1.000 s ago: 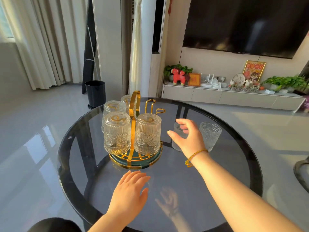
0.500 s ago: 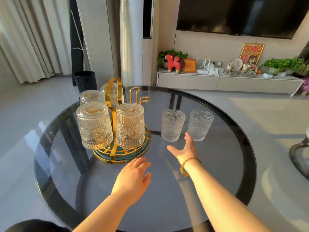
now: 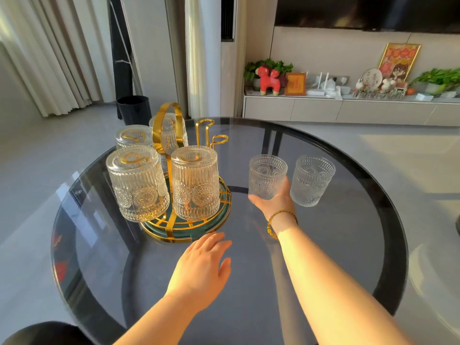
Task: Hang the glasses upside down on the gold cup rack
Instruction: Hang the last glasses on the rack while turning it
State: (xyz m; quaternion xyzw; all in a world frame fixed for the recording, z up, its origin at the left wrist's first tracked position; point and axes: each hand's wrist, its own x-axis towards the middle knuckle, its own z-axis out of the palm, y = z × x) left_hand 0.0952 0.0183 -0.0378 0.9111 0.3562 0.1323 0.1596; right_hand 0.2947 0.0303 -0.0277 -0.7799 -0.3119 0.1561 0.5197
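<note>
The gold cup rack [image 3: 171,229] with a green base stands on the left of the round glass table. Several embossed glasses hang upside down on it; two gold pegs [image 3: 210,135] at its back right are bare. Two upright glasses stand to its right. My right hand [image 3: 273,201] grips the nearer upright glass [image 3: 266,176] from below and behind, thumb on its left side. The other upright glass [image 3: 311,179] stands just right of it. My left hand [image 3: 201,266] hovers open, fingers spread, just in front of the rack's base, holding nothing.
The dark round glass table [image 3: 348,245] has a black rim. A black bin [image 3: 134,108] stands on the floor behind the rack. A low cabinet [image 3: 348,110] with plants and ornaments runs along the far wall.
My right hand moved forward from open on the table and closed around the nearer upright glass. My left hand stayed near the rack's base. The camera view shifted.
</note>
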